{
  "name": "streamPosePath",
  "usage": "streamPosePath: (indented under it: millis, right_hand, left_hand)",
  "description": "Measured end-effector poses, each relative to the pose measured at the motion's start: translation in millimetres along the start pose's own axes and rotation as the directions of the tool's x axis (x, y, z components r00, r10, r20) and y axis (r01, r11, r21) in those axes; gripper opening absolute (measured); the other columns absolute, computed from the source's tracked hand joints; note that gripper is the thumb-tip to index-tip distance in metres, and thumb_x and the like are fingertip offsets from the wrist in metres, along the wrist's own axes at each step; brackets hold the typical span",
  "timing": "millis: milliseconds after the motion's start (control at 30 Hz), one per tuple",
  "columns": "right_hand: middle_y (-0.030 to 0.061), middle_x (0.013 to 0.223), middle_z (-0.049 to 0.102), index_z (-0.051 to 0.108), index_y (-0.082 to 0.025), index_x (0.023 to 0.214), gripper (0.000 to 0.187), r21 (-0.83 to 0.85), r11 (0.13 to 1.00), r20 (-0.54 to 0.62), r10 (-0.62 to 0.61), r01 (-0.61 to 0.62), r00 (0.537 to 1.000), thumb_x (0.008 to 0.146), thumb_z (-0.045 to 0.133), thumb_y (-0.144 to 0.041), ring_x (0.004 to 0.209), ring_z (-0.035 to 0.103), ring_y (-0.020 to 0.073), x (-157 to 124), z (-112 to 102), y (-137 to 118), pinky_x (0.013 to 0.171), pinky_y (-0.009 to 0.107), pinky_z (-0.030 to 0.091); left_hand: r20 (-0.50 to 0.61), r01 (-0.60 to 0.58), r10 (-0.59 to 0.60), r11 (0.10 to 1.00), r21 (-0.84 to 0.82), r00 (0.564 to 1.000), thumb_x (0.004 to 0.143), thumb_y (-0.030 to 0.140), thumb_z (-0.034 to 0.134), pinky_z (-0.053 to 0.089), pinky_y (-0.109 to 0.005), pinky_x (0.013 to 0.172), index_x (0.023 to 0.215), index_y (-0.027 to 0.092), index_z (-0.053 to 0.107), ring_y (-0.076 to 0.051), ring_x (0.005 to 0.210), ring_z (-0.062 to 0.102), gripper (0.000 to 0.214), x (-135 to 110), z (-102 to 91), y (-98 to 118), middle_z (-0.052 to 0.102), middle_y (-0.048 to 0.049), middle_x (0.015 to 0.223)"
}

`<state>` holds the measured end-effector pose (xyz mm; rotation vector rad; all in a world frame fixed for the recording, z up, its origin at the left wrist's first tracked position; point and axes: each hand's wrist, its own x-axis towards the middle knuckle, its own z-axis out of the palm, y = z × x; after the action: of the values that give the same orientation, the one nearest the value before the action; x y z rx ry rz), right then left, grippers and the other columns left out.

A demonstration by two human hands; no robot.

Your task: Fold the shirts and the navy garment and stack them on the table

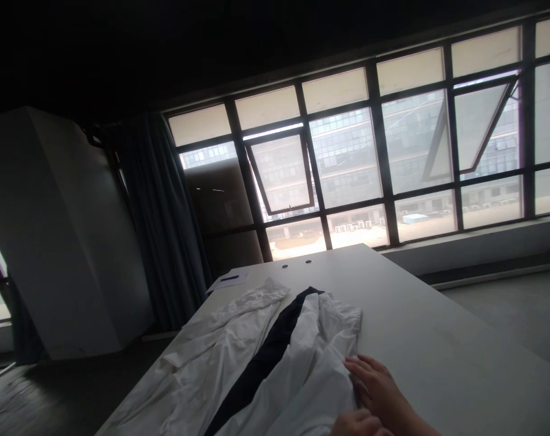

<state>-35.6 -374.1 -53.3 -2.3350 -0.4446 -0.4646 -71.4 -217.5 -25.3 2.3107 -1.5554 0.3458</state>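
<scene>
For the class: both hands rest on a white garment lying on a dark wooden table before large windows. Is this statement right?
No: the head view shows a white table, not a dark wooden one. One hand and the other rest on the white garment before the large windows.

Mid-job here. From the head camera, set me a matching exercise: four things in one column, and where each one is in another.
Things:
1. Blue pen
2. Dark curtain
3. White cloth garment
4. Upper hand

Places:
A. Hanging beside the window
B. Lying on a sheet of paper
C. Touching the edge of the white cloth
D. Rumpled on the table, alongside a dark navy strip of fabric

Pairs: 1-B, 2-A, 3-D, 4-C
</scene>
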Motion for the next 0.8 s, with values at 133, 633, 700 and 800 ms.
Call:
streamPosePath:
  millis: [133, 633, 700, 800]
  right_hand:
    - [0.0019, 0.098, 0.076, 0.075, -0.03, 0.094, 0.019, -0.048, 0.998, -0.023, 0.025, -0.026, 0.999, 0.09, 0.057, -0.026, 0.101, 0.067, 0.0243, -1, -5, -10, 0.091, 0.038, 0.05]
    - [0.01, 0.097, 0.067, 0.058, -0.025, 0.102, 0.031, 0.451, 0.801, -0.611, 0.598, -0.393, 0.519, 0.096, 0.038, -0.049, 0.087, 0.064, 0.0291, 0, -57, -3, 0.076, 0.041, 0.05]
    - [0.0127, 0.1, 0.066, 0.057, -0.024, 0.103, 0.03, 0.453, 0.774, -0.649, 0.627, -0.443, 0.431, 0.093, 0.039, -0.045, 0.09, 0.062, 0.0313, -1, -78, 6, 0.078, 0.043, 0.049]
    - [0.0171, 0.108, 0.064, 0.057, -0.021, 0.104, 0.031, 0.389, 0.811, -0.734, 0.56, -0.438, 0.385, 0.088, 0.04, -0.041, 0.101, 0.06, 0.0345, -1, -94, 27, 0.087, 0.046, 0.047]
  left_hand:
    - [-0.214, 0.204, -0.191, 0.978, 0.041, 0.958, 0.08, 0.051, 0.075, 0.056, -0.042, 0.082, 0.104, 0.022, 0.067, -0.027, 0.092, 0.064, 0.038, -17, -14.7, -22, 0.068, -0.0099, 0.099]
    - [-0.435, 0.723, -0.59, 0.638, 0.266, 0.681, 0.102, 0.022, 0.036, 0.047, -0.04, 0.094, 0.128, 0.023, 0.061, -0.025, 0.107, 0.065, 0.036, -62, -139.9, -71, 0.068, -0.0099, 0.114]
    - [-0.396, 0.803, -0.699, 0.531, 0.272, 0.596, 0.099, 0.029, 0.044, 0.044, -0.041, 0.102, 0.135, 0.022, 0.059, -0.029, 0.122, 0.06, 0.039, -79, -137.7, -86, 0.065, -0.0118, 0.128]
    - [-0.251, 0.875, -0.851, 0.391, 0.284, 0.462, 0.088, 0.052, 0.062, 0.033, -0.048, 0.115, 0.151, 0.02, 0.046, -0.037, 0.141, 0.044, 0.073, -107, -123.9, -104, 0.048, -0.017, 0.154]
